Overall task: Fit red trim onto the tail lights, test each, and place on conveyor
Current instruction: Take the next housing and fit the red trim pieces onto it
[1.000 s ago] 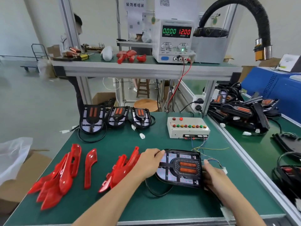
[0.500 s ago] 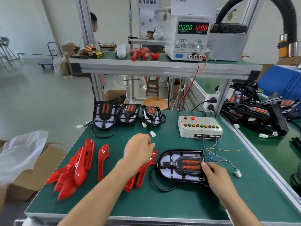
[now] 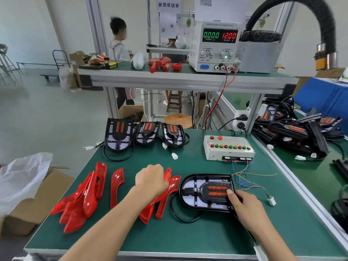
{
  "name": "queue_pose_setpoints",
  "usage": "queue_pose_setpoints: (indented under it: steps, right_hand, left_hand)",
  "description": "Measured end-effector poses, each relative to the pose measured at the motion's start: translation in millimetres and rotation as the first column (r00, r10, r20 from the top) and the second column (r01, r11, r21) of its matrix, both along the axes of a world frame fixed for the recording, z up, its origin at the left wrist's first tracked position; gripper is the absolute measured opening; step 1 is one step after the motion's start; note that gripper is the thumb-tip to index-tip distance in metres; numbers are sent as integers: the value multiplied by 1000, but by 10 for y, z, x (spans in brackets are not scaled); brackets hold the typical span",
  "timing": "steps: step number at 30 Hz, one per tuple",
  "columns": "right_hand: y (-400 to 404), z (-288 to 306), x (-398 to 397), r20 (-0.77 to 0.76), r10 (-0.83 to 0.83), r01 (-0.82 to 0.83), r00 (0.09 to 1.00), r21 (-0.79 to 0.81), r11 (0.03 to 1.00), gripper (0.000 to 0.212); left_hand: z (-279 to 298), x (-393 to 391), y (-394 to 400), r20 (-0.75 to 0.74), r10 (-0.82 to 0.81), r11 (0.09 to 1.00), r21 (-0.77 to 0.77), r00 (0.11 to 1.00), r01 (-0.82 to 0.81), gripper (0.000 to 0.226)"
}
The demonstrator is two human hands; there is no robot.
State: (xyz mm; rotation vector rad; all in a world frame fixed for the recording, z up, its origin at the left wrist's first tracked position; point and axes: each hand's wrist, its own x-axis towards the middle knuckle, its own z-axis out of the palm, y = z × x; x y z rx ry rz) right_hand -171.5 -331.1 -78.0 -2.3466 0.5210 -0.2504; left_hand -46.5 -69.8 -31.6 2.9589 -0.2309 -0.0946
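Left hand (image 3: 151, 180) curls onto red trim (image 3: 165, 193) beside the tail light (image 3: 206, 192), right hand (image 3: 243, 203) gripping it; fitting likely next.

Dark green matting covers the flat workbench (image 3: 188, 232) across the lower frame. At lower left, the glossy moulded plastic trim pieces (image 3: 84, 196) are bright red all over. Right of centre, the black D-shaped tail light housing (image 3: 205, 193) carries two orange bars and a pale panel speckled with red dots. Mid-right, the cream metal test box (image 3: 227, 147) shows a row of red, green and amber buttons. Up top, the white boxy power supply (image 3: 216, 46) glows with green and red digits
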Motion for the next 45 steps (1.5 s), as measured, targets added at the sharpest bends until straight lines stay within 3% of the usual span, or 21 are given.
queue_pose_setpoints:
  steps: [9,14,16,18,21,24,28,30,32,35,37,40,42,45]
  right_hand:
    - [21,99,-77,2,14,-14,1000,32,999,50]
    - [45,280,-180,-5,-11,11,1000,-77,997,48]
    - [53,358,-205,101,-37,54,994,-164,985,37]
    - [52,426,-233,278,5,47,961,-180,983,13]
    - [-55,475,-268,275,268,-190,923,-278,942,50]
    - [-121,470,-319,189,466,-384,864,-350,854,43]
    - [-152,345,-295,183,506,-418,843,-368,830,24]
    - [-157,265,-260,202,519,-425,830,-373,825,21]
    - [-184,184,-225,222,532,-425,817,-392,816,16]
    - [-225,115,-189,225,550,-431,804,-416,801,15]
    - [-247,84,-158,226,570,-438,790,-443,782,17]
    - [-285,46,-127,251,560,-442,789,-401,802,16]
    - [-310,29,-133,300,521,-434,799,-311,845,14]
    - [-313,-3,-151,308,547,-468,778,-296,833,14]
  left_hand:
    - [354,29,101,44,8,987,-162,999,0,49]
    - [693,-134,-138,220,-184,964,-151,958,220,31]
    - [664,-250,-361,341,-372,912,-40,863,408,30]
    - [538,-378,-579,388,-592,792,117,707,599,31]
    - [316,-498,-767,421,-780,603,310,463,735,25]
    - [203,-531,-791,451,-803,560,345,391,753,24]
    - [71,-572,-793,470,-815,522,339,340,783,30]
    - [21,-613,-764,506,-779,570,322,372,756,26]
    - [-49,-678,-703,571,-672,661,175,472,730,23]
    - [-166,-829,-565,572,-238,723,-434,785,537,10]
    - [-210,-905,-450,410,34,705,-657,912,269,11]
    - [-290,-948,-348,152,89,754,-657,984,34,16]
    - [-312,-960,-356,59,58,771,-637,997,-7,11]
    - [-332,-940,-403,-47,40,767,-639,998,-61,13]
